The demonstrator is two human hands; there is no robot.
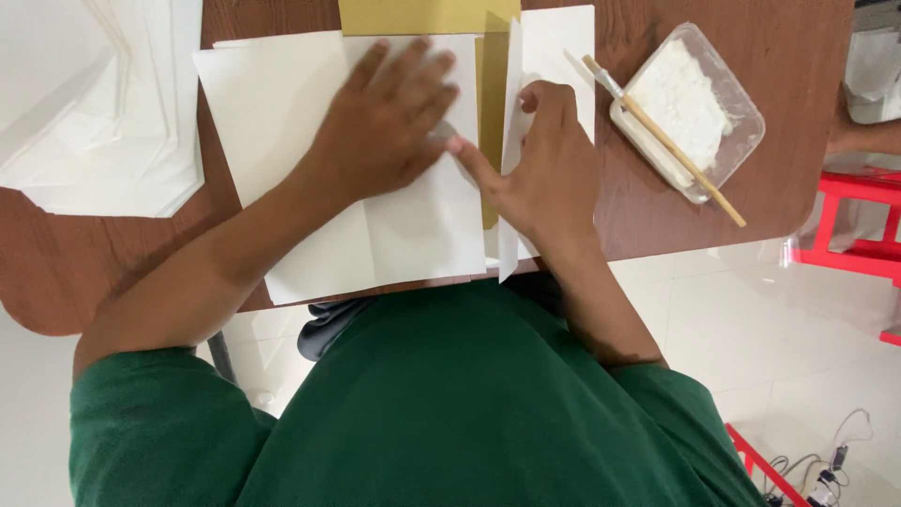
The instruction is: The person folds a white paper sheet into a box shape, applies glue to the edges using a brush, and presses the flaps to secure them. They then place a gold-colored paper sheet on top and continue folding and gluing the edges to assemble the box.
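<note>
Two bare hands work on a white paper sheet [413, 235] lying on the brown tabletop [657, 216]. The left hand [385, 127] lies flat on it, fingers spread and palm pressing down. The right hand [549, 174] is loosely curled, its forefinger stretched onto the sheet while the other fingers lift a narrow white flap [511, 150] on edge beside a gold card [493, 122]. Near it, a brush [666, 141] rests across a clear tub of white paste [690, 108]
</note>
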